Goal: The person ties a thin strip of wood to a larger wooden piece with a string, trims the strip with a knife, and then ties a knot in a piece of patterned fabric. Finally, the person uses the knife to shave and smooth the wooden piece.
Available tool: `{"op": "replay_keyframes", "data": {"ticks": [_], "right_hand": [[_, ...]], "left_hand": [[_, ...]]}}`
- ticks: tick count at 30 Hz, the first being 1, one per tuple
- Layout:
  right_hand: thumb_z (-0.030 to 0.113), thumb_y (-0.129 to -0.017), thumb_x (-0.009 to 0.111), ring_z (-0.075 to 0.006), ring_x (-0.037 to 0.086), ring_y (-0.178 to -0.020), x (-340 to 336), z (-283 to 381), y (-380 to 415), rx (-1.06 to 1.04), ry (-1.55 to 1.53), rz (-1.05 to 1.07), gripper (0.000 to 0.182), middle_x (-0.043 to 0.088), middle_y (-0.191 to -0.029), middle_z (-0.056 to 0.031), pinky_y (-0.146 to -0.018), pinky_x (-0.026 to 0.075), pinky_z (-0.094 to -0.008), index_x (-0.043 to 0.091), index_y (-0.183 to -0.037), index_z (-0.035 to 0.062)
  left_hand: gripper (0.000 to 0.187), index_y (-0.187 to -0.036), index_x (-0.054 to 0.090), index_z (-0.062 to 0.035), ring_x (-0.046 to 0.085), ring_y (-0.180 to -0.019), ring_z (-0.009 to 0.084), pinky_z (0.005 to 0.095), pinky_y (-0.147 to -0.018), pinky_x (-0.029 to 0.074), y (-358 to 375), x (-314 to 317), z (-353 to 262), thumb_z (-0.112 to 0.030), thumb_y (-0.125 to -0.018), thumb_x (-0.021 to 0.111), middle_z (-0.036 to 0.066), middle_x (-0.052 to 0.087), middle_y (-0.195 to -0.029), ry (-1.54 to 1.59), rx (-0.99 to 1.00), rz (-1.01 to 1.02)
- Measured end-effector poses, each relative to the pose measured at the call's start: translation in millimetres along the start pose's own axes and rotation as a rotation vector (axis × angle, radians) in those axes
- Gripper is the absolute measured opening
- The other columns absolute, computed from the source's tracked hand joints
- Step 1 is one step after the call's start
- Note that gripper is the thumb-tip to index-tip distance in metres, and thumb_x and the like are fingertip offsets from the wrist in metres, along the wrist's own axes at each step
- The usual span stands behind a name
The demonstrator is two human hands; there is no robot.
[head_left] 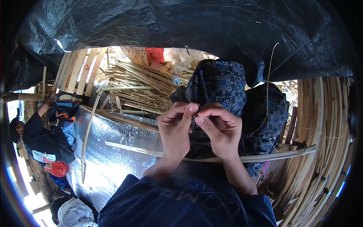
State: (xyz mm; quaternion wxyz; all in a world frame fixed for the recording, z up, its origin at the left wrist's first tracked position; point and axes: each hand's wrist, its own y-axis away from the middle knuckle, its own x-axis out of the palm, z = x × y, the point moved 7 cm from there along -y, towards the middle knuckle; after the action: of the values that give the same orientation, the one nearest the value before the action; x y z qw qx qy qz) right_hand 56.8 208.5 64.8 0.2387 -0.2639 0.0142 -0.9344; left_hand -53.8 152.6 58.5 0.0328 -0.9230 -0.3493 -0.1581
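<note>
My left hand (176, 130) and my right hand (221, 130) meet in front of my chest, thumbs and forefingers pinched close together. Between the fingertips is something small and dark, too small to make out. Beneath and beyond the hands lies dark blue patterned cloth (223, 85) over my legs. A bundle of thin pale strips (280, 155) runs across my lap below the hands. One thin curved strand (269, 75) rises to the right of the hands.
A shiny silver sheet (98, 151) spreads at the left, with a long curved strip (90, 125) on it. Cut strips (147, 81) are piled ahead. A person in dark clothes (47, 140) is at the far left. Black tarp (170, 22) hangs above; upright slats (332, 125) line the right.
</note>
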Motion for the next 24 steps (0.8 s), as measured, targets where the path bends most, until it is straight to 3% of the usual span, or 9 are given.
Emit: {"op": "replay_keyframes", "data": {"ticks": [5,10,13,24], "right_hand": [[-0.007,-0.081,0.065,-0.0148,0.061,-0.086,-3,7,3,-0.054,0.039,-0.003,0.012,0.064,-0.093,-0.0109,-0.078,0.048,-0.0259,0.064,-0.093,-0.0049],[-0.003,-0.077,0.07,-0.0182,0.064,-0.077,5,25,5,-0.233,0.482,-0.047,0.013,0.066,-0.084,-0.0094,-0.069,0.051,-0.0272,0.067,-0.09,0.0002],[-0.002,-0.077,0.071,-0.0195,0.064,-0.074,9,30,6,-0.329,0.58,-0.059,0.013,0.066,-0.083,-0.0096,-0.066,0.051,-0.0278,0.068,-0.09,0.0014],[-0.004,-0.078,0.069,-0.0173,0.064,-0.076,-2,23,6,-0.178,0.381,-0.074,0.012,0.066,-0.085,-0.0088,-0.068,0.051,-0.0267,0.068,-0.089,0.0]], "left_hand": [[0.011,-0.087,0.07,-0.0022,0.044,-0.053,0.001,0.0167,-0.043,0.031,-3,3,-3,-0.013,-0.086,0.068,0.001,0.063,-0.08,0.005,-0.001,0.016],[0.009,-0.086,0.07,-0.0017,0.044,-0.053,0.0011,0.0164,-0.043,0.031,-1,2,-5,-0.011,-0.085,0.069,0.002,0.062,-0.078,-0.018,0.032,0.031],[0.008,-0.085,0.07,-0.0012,0.045,-0.053,0.0012,0.0165,-0.043,0.032,0,2,-9,-0.009,-0.084,0.069,0.002,0.061,-0.077,-0.048,0.052,0.037],[0.009,-0.084,0.069,0.0002,0.046,-0.052,0.0026,0.0172,-0.043,0.034,-4,-5,-14,-0.009,-0.084,0.07,0.002,0.059,-0.074,-0.195,0.127,-0.021]]}}
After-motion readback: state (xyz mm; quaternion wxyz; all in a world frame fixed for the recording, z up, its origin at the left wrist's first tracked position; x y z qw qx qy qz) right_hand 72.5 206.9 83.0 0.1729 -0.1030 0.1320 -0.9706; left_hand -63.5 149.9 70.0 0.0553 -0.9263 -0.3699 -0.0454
